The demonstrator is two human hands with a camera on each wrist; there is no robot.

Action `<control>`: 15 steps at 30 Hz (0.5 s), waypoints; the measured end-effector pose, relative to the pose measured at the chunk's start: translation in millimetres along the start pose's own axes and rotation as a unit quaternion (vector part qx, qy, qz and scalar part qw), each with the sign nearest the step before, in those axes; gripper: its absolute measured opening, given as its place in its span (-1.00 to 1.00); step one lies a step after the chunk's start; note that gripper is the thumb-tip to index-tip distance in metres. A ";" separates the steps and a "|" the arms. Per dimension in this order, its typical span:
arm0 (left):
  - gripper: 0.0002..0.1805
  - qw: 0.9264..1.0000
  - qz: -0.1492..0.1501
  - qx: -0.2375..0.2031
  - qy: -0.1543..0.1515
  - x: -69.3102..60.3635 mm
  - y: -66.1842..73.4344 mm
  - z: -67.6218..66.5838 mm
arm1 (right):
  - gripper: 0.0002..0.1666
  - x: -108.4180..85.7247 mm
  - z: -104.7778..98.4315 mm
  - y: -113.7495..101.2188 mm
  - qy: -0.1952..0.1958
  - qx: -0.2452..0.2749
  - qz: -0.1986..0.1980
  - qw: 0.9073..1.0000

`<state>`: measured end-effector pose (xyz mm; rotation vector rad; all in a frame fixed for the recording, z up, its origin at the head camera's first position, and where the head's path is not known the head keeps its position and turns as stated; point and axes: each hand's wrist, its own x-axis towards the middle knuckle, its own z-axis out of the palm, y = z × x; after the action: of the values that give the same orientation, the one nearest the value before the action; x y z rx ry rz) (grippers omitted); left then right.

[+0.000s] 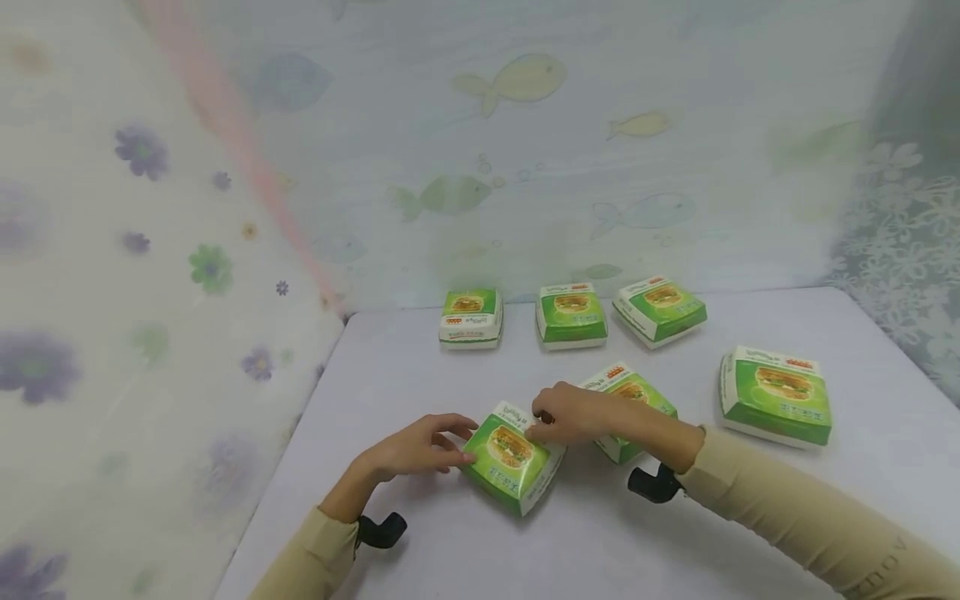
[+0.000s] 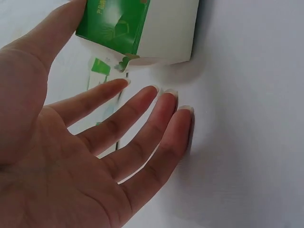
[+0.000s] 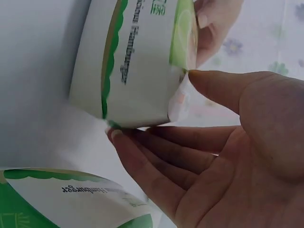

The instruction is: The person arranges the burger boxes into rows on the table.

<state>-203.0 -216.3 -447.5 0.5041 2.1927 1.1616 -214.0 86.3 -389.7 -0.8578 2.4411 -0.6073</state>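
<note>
Along the nearest burger box's (image 1: pixel 510 457) far-right edge (front-middle of the counter (image 1: pixel 405 375)), the right grip (image 1: pixel 576 415) pinches it while the left grip (image 1: pixel 408 450), fingers loose, merely thumbs the opposite side, so an uneven tug might skew it into the neighbouring box (image 1: pixel 637 387).

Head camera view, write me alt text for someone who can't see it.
Two hands handle a green-and-white burger box on a pale table: the left hand touches its left side with the thumb, while the right hand holds its far right side. Five similar boxes lie beyond and to the right.
</note>
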 end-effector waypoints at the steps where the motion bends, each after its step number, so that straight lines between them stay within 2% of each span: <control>1: -0.46 1.000 -0.005 -0.003 0.001 1.8 -0.5 -1.5 | -0.71 -0.1 0.2 0.3 -0.001 -0.001 0.005 1.000; 6: -0.53 0.999 -0.025 -0.017 0.029 14.0 -0.7 -11.0 | -0.66 -3.6 3.7 -1.0 -0.024 0.030 0.037 0.999; 9: -0.52 0.998 -0.030 -0.019 0.045 21.3 -1.0 -15.0 | -0.61 -5.4 7.1 -2.6 -0.032 0.048 0.042 0.997; 15: -0.49 0.998 -0.028 -0.020 0.045 27.2 -2.8 -15.7 | -0.57 -8.8 9.5 -1.9 -0.023 0.044 0.053 0.997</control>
<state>-233.8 -211.7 -451.9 0.3782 2.2413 1.2167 -201.7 88.4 -393.6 -0.6952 2.3823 -0.6437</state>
